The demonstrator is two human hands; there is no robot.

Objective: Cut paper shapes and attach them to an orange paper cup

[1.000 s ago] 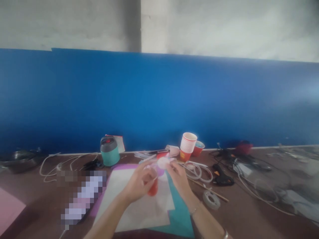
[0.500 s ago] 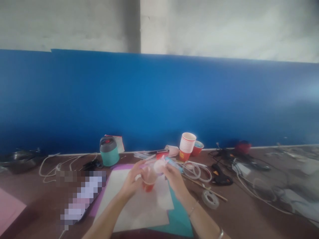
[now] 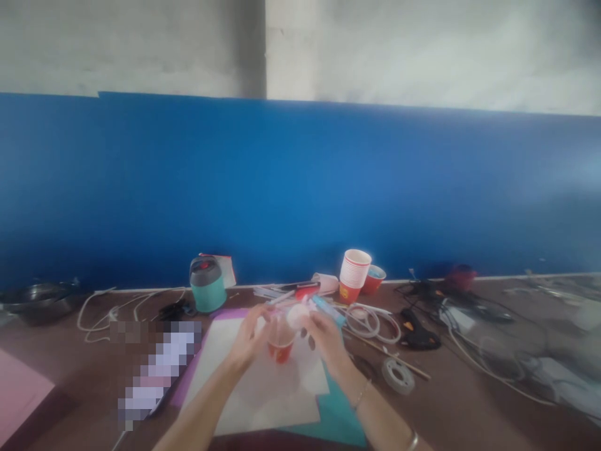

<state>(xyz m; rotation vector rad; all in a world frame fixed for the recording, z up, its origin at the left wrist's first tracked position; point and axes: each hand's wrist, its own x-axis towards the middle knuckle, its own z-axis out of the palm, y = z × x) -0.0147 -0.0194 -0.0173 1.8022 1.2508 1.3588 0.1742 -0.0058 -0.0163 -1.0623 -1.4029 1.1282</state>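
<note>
A red and white paper cup (image 3: pixel 280 349) stands on white paper sheets (image 3: pixel 263 401) in the middle of the table. Just left of the cup's rim is my left hand (image 3: pixel 252 335), its thumb and fingers curved and closed on something small and pale that I cannot make out. My right hand (image 3: pixel 323 335), on the other side, pinches a round white piece (image 3: pixel 297 316) above the cup's right edge. Both hands are slightly blurred, and part of the cup's opening is hidden behind see-through material between them.
Behind the hands stand a stack of paper cups (image 3: pixel 355 275) and a teal container (image 3: pixel 208 287). To the right lie a tape roll (image 3: pixel 398 376), a black glue gun (image 3: pixel 419 332) and coiled tubing. A blurred-out phone-like object lies left.
My left hand has drawn slightly away from the cup, showing more of it. The round white piece in my right hand has shifted a little left. The whole view has moved slightly.
</note>
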